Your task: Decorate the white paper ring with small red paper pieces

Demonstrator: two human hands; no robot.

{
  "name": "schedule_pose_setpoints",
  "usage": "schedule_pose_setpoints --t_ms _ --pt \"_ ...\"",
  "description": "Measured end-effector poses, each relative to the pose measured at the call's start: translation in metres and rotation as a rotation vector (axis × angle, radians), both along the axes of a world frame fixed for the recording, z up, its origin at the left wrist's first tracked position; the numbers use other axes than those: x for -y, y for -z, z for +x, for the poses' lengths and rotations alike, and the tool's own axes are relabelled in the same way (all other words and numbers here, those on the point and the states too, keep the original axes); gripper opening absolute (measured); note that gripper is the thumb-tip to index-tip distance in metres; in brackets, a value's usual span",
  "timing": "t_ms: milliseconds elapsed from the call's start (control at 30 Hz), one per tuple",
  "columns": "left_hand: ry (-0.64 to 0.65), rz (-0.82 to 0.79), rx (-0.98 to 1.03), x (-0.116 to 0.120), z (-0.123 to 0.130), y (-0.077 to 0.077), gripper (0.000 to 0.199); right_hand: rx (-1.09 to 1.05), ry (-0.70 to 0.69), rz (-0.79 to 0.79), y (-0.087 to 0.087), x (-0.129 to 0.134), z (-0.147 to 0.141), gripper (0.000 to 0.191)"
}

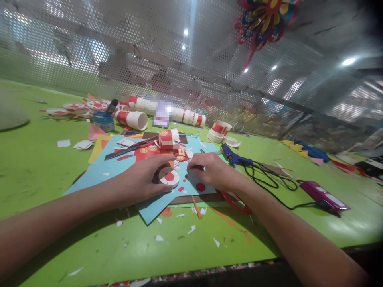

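Note:
My left hand (146, 177) curls around a round white disc (169, 177) with a red shape at its centre, thumb and fingers at its rim. To its right, my right hand (206, 169) is closed, fingertips pinched together over the blue paper (101, 185). Whatever sits in that pinch is too small to make out. Just below the right hand lies a dark red hexagon piece (200, 187), with small red scraps (181, 189) between the hands. Beyond the hands, a red and white paper cup piece (168, 139) rests on its side by a dark strip (128, 149).
A blue glue gun (236, 156) lies at right, its black cord running to a purple power strip (324, 195). At the back are white and red tubes (131, 119), a blue jar (103, 121) and decorated discs (58, 113). Red scissor handles (236, 202) show under my right forearm.

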State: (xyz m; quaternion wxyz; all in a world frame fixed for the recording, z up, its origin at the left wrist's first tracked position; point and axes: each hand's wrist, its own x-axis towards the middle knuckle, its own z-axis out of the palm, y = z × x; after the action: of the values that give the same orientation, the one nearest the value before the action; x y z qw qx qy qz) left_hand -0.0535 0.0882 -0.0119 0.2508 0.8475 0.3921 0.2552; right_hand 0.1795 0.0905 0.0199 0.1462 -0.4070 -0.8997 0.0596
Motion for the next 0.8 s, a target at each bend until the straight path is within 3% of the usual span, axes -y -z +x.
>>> schedule_pose_setpoints --t_ms 433,567,800 --pt "-0.006 -0.005 -0.047 0.003 0.001 -0.007 0.053 -0.230 0.167 -0.095 -0.004 0.005 0.003 0.014" --pt "-0.011 -0.014 -0.058 0.004 0.002 -0.008 0.054 -0.154 0.149 -0.094 -0.003 0.005 0.004 0.016" --pt "0.007 -0.020 -0.061 0.002 0.002 -0.005 0.054 0.157 0.011 0.019 0.004 0.011 0.002 0.019"
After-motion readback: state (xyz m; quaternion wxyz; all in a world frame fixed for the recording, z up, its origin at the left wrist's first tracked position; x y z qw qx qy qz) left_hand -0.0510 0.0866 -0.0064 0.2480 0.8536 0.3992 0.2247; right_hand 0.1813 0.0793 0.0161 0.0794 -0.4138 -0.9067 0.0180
